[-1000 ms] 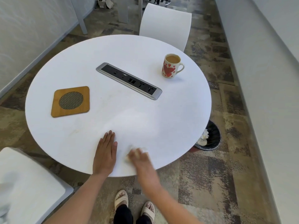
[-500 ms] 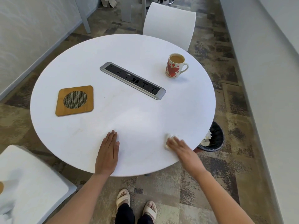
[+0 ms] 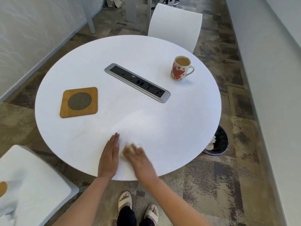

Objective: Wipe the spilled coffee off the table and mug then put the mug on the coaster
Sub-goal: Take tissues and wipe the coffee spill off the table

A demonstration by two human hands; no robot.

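A white mug with red hearts (image 3: 178, 69), full of milky coffee, stands at the far right of the round white table (image 3: 187, 121). A square wooden coaster (image 3: 79, 102) with a mesh centre lies at the left. My left hand (image 3: 109, 156) rests flat on the near edge, fingers together. My right hand (image 3: 138, 158), blurred by motion, presses a crumpled pale tissue (image 3: 126, 152) onto the tabletop just right of the left hand. Most of the tissue is hidden under the fingers.
A grey power socket strip (image 3: 137, 82) runs diagonally across the table's middle. A white chair (image 3: 175, 26) stands behind the table, another white seat (image 3: 32, 181) at the near left. A black waste bin (image 3: 219, 142) with tissues sits on the floor at the right edge.
My right hand swept the tissue out to the right along the near edge, then back left beside my left hand. The left hand stayed in place.
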